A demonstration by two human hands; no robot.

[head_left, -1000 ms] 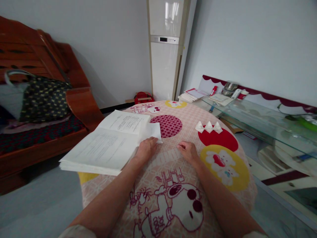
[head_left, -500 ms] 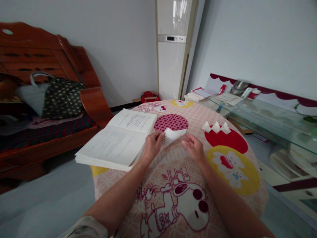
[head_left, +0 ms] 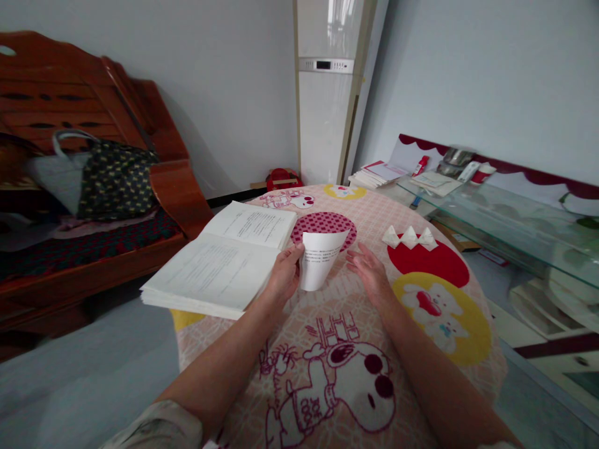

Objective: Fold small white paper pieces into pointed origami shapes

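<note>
A small sheet of printed paper (head_left: pixel 322 260) is raised above the tablecloth, curved, with lines of text on its face. My left hand (head_left: pixel 285 272) pinches it at its left edge. To the right of the sheet is my right hand (head_left: pixel 370 269), fingers apart and holding nothing. An open book (head_left: pixel 219 265) with blank-looking and printed pages lies left of my left hand. Beyond my right hand, three folded white paper pieces (head_left: pixel 409 237) with pointed tops stand in a row at the edge of a red circle on the cloth.
The round table wears a patterned pink tablecloth (head_left: pixel 322 368). At right, a glass-topped cabinet (head_left: pixel 496 215) bears papers, a red bottle (head_left: pixel 420 165) and metal containers. A wooden bench (head_left: pixel 175 193) with a dark patterned bag (head_left: pixel 116 181) stands at left; a tall white air conditioner (head_left: pixel 322 125) is behind.
My left hand has lifted the paper sheet from beside the book and turned it upright. My right hand has opened and moved slightly away from it. The view has shifted left.
</note>
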